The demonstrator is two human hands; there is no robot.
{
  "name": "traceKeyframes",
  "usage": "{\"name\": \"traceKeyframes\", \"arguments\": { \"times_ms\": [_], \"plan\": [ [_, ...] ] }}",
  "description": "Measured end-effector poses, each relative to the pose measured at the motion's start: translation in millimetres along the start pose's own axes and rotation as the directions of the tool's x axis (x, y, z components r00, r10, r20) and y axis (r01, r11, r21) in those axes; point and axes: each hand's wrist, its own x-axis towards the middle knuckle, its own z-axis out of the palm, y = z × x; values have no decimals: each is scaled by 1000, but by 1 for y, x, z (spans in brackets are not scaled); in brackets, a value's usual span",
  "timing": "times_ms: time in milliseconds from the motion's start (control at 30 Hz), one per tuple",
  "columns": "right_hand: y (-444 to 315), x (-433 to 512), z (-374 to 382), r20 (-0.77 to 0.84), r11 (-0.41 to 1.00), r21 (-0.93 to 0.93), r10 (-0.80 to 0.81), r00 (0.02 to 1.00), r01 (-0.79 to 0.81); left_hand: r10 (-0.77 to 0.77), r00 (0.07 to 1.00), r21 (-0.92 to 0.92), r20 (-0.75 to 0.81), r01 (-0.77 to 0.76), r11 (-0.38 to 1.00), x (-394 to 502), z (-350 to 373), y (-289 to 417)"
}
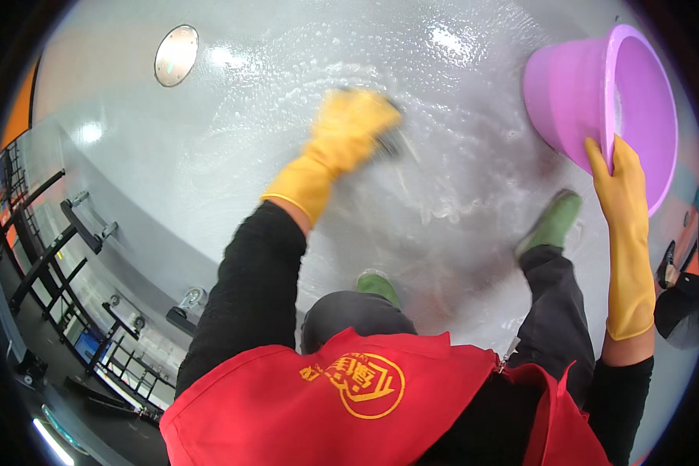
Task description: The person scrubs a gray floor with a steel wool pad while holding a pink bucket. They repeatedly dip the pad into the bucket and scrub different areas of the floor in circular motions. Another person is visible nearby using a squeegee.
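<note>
My left hand [352, 125], in a yellow rubber glove, is closed over a dark scrubbing tool [391, 144] against the wet grey floor [442, 140]. Motion blur and my fingers hide most of the tool; it may be a brush. Soapy foam and water streaks surround it. On the right, a pink plastic basin [565, 93] tilts with its mouth turned to the right. My right hand [620, 180], also in a yellow glove, grips the basin's near rim. Some whitish foam shows inside the basin.
A round metal floor plate [176, 56] is set at upper left. Black metal racks on casters [193, 298] stand along the left. My green boots [553, 221] are on the wet floor. Another person's shoe [667, 263] shows at the far right.
</note>
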Motion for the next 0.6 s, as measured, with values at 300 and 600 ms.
{"name": "traceKeyframes", "arguments": {
  "times_ms": [300,600],
  "plan": [
    [10,-5,15,-235,985,-12,-172,957,174,-934,190,-82,-304,971,224,25,-40,-105],
    [2,-4,5,-202,984,-3,-176,963,179,269,927,-32,-263,-287,957,216,48,113]
  ]
}}
